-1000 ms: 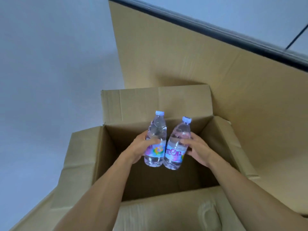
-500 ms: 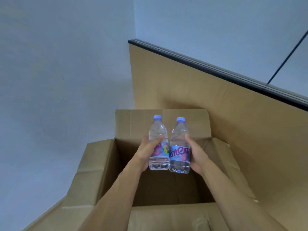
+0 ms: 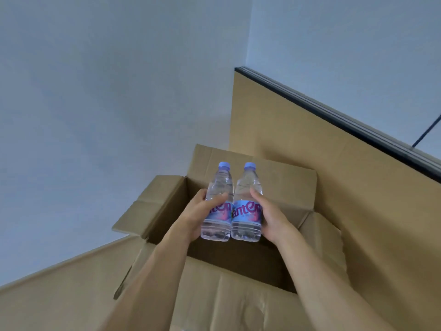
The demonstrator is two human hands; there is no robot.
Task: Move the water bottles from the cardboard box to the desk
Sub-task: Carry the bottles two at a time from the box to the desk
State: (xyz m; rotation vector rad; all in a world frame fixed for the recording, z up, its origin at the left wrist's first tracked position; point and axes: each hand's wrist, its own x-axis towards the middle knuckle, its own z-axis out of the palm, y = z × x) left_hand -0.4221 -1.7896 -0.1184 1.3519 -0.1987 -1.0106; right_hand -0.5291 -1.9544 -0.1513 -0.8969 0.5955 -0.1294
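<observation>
Two hands, left hand [image 3: 199,212] gripping left bottle [image 3: 218,204], right hand [image 3: 270,215] gripping right bottle [image 3: 247,204] (upright, touching), above cardboard box [image 3: 238,292]

Two clear water bottles are held upright side by side, touching, above the open cardboard box [image 3: 241,266]. The left hand [image 3: 198,216] grips the left bottle [image 3: 218,206] with its thumb across the front just above the label. The right hand [image 3: 272,216] grips the right bottle [image 3: 247,206] the same way from the right side. Both bottles have pale blue caps and blue-and-pink labels with pink lettering. The box's flaps stand open, the far flap [image 3: 274,182] rising behind the bottles, and its inside is dark. A tall tan panel [image 3: 334,163] with a dark top edge stands on the right and far side of the box. Pale grey walls [image 3: 119,91] fill the rest.
</observation>
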